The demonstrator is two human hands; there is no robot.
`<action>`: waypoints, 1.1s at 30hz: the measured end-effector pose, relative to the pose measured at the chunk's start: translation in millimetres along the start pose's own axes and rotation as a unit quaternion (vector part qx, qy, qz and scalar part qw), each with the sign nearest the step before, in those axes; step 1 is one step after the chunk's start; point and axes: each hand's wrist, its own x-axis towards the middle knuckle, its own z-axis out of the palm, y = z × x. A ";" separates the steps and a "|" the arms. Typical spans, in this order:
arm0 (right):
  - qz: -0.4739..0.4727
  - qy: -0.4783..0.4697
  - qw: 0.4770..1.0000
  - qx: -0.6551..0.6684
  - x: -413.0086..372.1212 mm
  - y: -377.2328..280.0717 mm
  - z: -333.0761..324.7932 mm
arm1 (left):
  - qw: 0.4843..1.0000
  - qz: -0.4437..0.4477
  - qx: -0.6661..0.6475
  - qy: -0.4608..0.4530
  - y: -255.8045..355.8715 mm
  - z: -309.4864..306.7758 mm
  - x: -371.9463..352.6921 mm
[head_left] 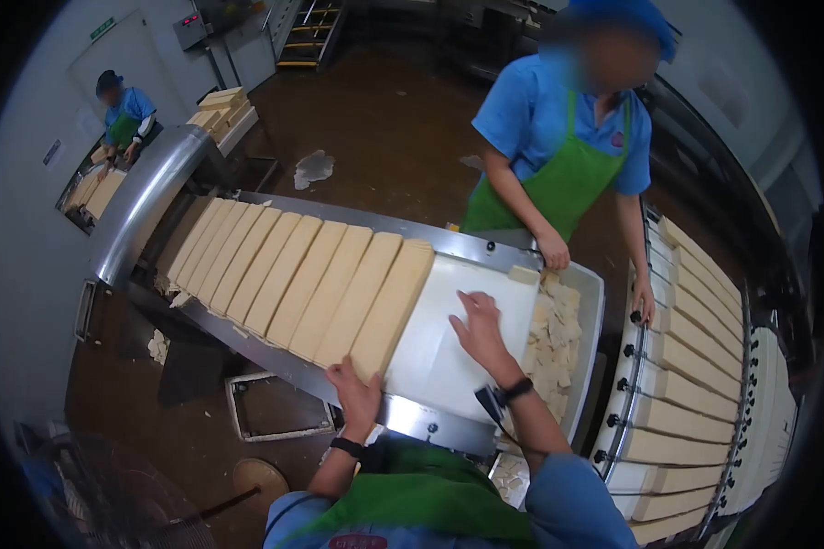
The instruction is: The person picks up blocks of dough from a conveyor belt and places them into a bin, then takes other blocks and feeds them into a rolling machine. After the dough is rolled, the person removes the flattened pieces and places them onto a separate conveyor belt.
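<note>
Long pale blocks (316, 284), which look like stacks of thin sheets, lie side by side across a conveyor. My left hand (357, 398) touches the near end of the last block (392, 306), its fingers apart rather than wrapped round it. Over the bare white belt (453, 357) to the right of that block is my right hand (481, 331), open with fingers spread and nothing in it. Right of the belt's end, a white bin (591, 320) holds broken pale pieces (554, 334). A small pale piece (524, 274) lies at the belt's far right corner.
Across the conveyor stands a co-worker (558, 156), one hand by the bin's corner, the other on a second conveyor (627, 393) carrying more blocks. A curved metal cover (146, 201) spans the left end. Another person (128, 114) works at far left. Scraps (314, 169) litter the floor.
</note>
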 end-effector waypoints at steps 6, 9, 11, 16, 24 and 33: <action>-0.026 -0.021 0.994 -0.100 120.1 7.0 85.5 | 0.999 -0.040 0.003 -0.035 20.3 -0.7 1.9; 0.004 -0.065 0.983 -0.173 140.8 6.3 100.2 | 0.998 -0.026 0.002 -0.050 22.1 -0.3 2.7; 0.016 -0.062 0.979 -0.192 148.9 5.2 105.9 | 0.997 -0.036 0.003 -0.070 26.8 -1.8 4.9; 0.008 -0.069 0.980 -0.185 144.2 6.3 108.4 | 0.996 -0.038 0.007 -0.080 28.9 3.5 6.2; 0.136 -0.030 0.989 -0.050 65.5 64.6 18.2 | 0.985 0.059 0.046 -0.154 43.1 9.5 12.9; 0.181 0.100 0.969 -0.134 -24.1 84.9 10.0 | 0.951 0.094 0.129 -0.264 48.0 27.6 26.6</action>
